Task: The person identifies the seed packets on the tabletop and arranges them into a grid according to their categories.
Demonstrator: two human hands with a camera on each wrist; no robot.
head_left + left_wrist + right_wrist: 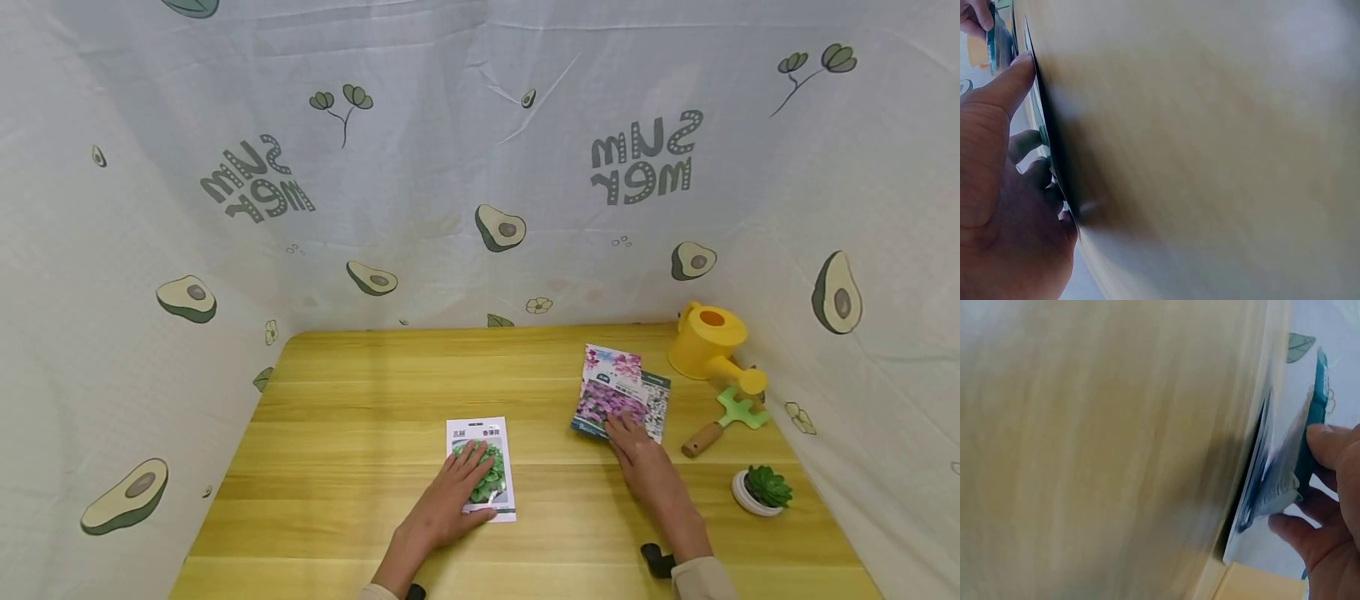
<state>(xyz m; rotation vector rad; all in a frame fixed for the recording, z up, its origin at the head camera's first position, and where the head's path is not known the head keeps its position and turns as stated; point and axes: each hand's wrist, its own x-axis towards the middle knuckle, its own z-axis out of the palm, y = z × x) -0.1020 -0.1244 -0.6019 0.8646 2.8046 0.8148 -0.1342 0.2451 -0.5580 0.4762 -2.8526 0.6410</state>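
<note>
Lying flat near the middle of the table (pixel 337 433), the white seed packet (pixel 483 433) with a green leafy picture sits under the left hand (pixel 453 496). That hand's fingers are spread straight across the lower half of the packet and press it down; its grip is released, nothing is curled round the packet. In the left wrist view the thumb (pixel 1004 87) and fingertips rest against the packet's thin edge, with the wood of the table filling most of the picture.

Just to the right, apart from the first packet, lies a small stack of flower packets (pixel 611 392) with pink and purple blooms on the top one and a second packet showing from beneath at the right side. The right hand (pixel 637 454) reaches to the near corner of this stack. In the right wrist view its thumb and fingers (pixel 1329 444) pinch the edge of the packets, which lift a little off the table there, so this grip is closed on the stack.

Farther right stand a yellow watering can (pixel 708 342), a small green rake (pixel 731 417) with a wooden handle just in front of it, and a little potted succulent (pixel 761 492) nearer the front edge. A pale cloth (pixel 480 167) printed with avocados hangs behind and at both sides of the table.
</note>
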